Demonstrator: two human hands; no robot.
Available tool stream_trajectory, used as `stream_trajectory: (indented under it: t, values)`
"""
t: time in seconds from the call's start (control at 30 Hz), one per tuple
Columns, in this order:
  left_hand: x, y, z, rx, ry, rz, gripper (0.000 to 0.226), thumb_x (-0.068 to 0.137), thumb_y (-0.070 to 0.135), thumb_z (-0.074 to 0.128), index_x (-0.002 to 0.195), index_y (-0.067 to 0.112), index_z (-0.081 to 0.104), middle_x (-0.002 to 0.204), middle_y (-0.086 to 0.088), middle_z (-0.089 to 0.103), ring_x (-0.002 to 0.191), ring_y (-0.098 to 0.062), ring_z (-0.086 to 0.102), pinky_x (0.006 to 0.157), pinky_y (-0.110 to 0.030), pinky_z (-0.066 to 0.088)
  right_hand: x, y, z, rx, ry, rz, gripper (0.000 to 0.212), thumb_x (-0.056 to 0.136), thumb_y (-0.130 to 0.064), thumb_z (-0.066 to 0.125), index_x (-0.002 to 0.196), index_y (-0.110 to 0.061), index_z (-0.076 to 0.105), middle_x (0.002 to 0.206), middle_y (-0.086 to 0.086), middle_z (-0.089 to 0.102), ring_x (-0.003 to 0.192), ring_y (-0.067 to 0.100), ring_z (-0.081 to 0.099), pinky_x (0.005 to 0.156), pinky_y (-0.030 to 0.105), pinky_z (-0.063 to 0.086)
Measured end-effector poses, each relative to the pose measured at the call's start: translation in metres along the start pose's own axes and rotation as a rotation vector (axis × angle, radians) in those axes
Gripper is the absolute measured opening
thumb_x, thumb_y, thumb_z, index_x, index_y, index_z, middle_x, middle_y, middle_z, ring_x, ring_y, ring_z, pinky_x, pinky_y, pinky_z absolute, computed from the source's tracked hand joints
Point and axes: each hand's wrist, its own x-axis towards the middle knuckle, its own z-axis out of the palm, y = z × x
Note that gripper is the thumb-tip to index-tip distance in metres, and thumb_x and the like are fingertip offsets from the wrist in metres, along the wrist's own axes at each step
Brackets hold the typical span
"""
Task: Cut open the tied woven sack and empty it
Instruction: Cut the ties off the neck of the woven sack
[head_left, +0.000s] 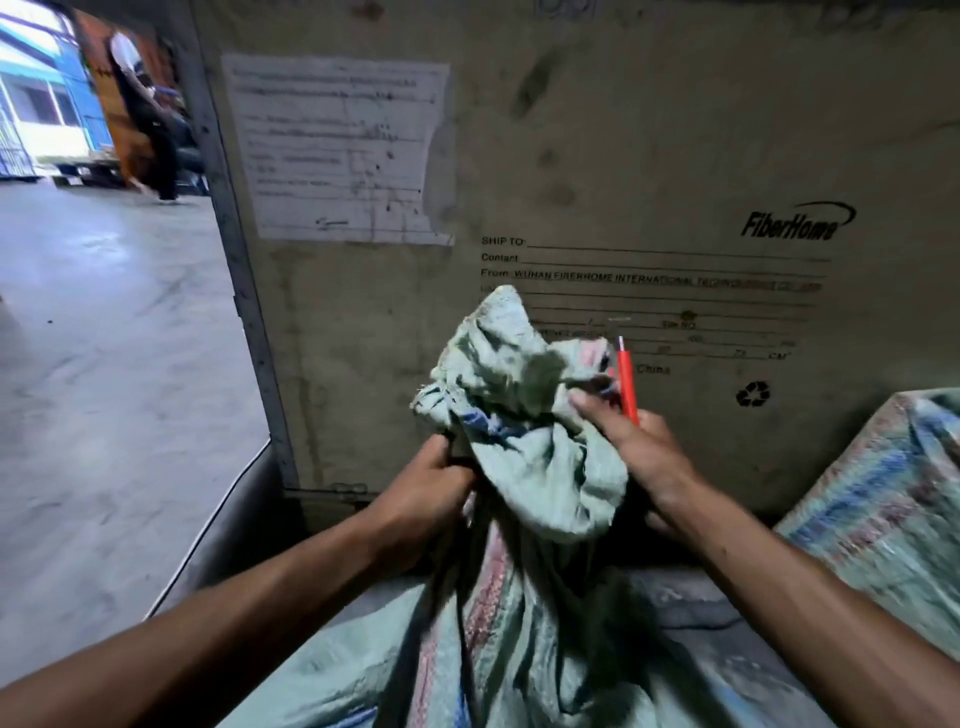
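Observation:
A pale green woven sack (524, 613) with red and blue stripes stands in front of me, its bunched neck (514, 384) rising at the centre. My left hand (426, 488) grips the sack just below the gathered neck on the left. On the right, my right hand (639, 441) holds a red-handled cutter (626, 379) upright while its fingertips pinch the crumpled top of the neck. The blade tip sits beside the fabric. No tie is visible among the folds.
A large dirty FiberHome crate (597, 156) with a paper label (337, 150) stands right behind the sack. A second striped woven sack (883, 499) lies at the right. Grey concrete floor (104, 338) stretches left, where a person (150, 114) stands far off by the doorway.

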Motion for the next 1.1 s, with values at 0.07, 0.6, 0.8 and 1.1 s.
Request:
stream_trajectory:
  t: [0.07,0.6,0.8,1.1]
  values:
    - [0.004,0.001,-0.009,0.196,-0.101,0.007,0.02,0.078,0.009,0.055,0.093,0.007,0.068,0.09,-0.017,0.069,0.075,-0.023,0.064,0.068,-0.036,0.052,0.008,-0.005,0.009,-0.137,0.108,-0.12,0.021,0.069,-0.021,0.079,0.083,-0.011,0.066,0.075,0.005,0.067,0.075,0.024,0.063,0.069,0.032,0.051]
    - [0.015,0.051,-0.048,0.31,0.098,-0.086,0.073,0.053,0.077,0.07,0.1,0.021,0.069,0.093,0.0,0.077,0.081,-0.011,0.072,0.08,-0.032,0.059,-0.037,0.013,0.059,0.002,-0.238,-0.245,0.063,0.056,-0.039,0.081,0.113,-0.022,0.062,0.108,0.006,0.071,0.1,0.016,0.068,0.092,0.035,0.053]
    - [0.016,0.038,-0.052,0.206,0.147,0.037,0.033,0.086,0.041,0.062,0.1,0.011,0.062,0.084,-0.001,0.063,0.056,0.004,0.061,0.05,-0.013,0.046,-0.054,0.03,0.053,-0.212,-0.144,-0.338,0.019,0.076,-0.019,0.075,0.094,-0.015,0.068,0.089,-0.004,0.064,0.069,-0.006,0.062,0.064,0.007,0.047]
    - [0.011,0.025,-0.046,0.055,0.264,0.096,0.064,0.075,0.062,0.064,0.117,0.014,0.057,0.106,-0.001,0.069,0.07,0.001,0.071,0.071,-0.028,0.057,-0.06,0.029,0.054,-0.406,-0.114,-0.327,0.03,0.078,-0.046,0.066,0.094,-0.025,0.053,0.084,0.001,0.057,0.066,0.006,0.052,0.058,0.014,0.044]
